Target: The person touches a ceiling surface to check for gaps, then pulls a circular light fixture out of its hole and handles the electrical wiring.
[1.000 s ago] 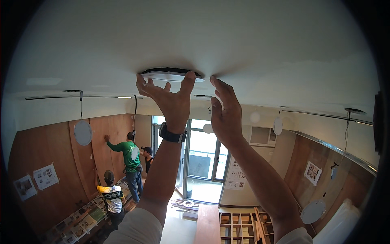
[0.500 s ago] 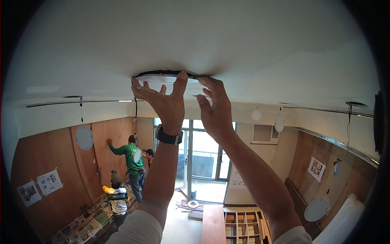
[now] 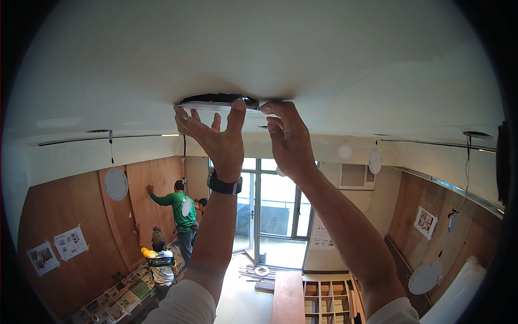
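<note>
Fingers (image 3: 236, 117) of the left hand (image 3: 220, 144), spread wide, grip the round white panel light (image 3: 211, 107) by its rim, just below a dark ceiling cutout (image 3: 216, 98); whether the right hand (image 3: 292, 144) grips its right edge, I cannot tell. Open air separates the forearms (image 3: 345, 227).

- Worn on the person's head, the wide left fisheye looks ahead from high up — close beneath the smooth off-white ceiling (image 3: 350, 59), which fills its upper part.
- It faces tall, dark-framed glass doors (image 3: 276, 189) across the room.
- The bare left hand (image 3: 222, 143) and bare right hand (image 3: 292, 143) are near — bare arms (image 3: 213, 237) cut off by the lower edge.
</note>
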Action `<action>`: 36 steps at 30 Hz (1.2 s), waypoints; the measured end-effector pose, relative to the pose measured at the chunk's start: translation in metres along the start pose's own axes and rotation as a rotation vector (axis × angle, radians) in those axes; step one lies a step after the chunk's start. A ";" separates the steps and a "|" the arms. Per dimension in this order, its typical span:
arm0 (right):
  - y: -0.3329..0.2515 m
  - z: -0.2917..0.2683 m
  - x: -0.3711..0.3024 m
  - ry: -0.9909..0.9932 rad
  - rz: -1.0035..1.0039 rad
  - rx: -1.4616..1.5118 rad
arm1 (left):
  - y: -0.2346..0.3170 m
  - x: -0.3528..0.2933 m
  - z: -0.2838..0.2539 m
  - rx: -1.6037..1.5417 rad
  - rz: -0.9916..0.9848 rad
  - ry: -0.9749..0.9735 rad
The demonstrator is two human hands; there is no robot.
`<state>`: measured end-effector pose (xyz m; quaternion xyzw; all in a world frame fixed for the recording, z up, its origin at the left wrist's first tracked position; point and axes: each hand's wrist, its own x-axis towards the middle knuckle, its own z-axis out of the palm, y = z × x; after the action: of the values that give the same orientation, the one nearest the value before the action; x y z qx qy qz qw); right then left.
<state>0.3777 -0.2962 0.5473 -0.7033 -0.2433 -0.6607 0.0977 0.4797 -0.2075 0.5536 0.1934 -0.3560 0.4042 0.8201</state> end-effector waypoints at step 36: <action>0.009 0.018 0.000 0.147 -0.067 -0.221 | -0.015 0.002 -0.011 -0.037 0.020 -0.101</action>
<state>0.3979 -0.2951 0.5473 -0.6511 -0.1847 -0.7360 0.0150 0.4973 -0.2090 0.5474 0.1947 -0.4063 0.3955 0.8004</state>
